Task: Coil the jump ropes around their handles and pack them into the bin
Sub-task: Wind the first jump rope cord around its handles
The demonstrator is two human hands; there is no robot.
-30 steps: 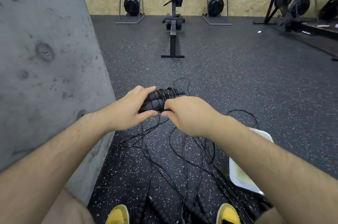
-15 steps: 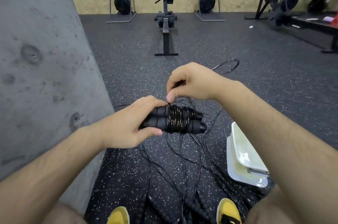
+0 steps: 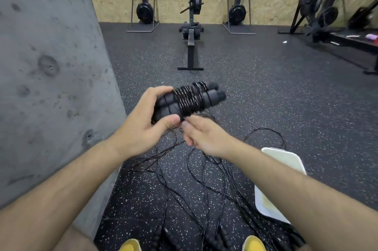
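The right hand (image 3: 204, 136) is swinging from above to beneath the cord-wound black foam handles (image 3: 190, 100) — fingers (image 3: 187, 125) too blurred to tell — adding another wrap while the left hand (image 3: 141, 128) is clamping them mid-air near the white plastic bin (image 3: 286, 158).

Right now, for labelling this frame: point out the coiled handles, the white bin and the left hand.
coiled handles (image 3: 189, 100): head view, on the rope wraps.
white bin (image 3: 286, 158): head view, far end.
left hand (image 3: 141, 128): head view, its back.
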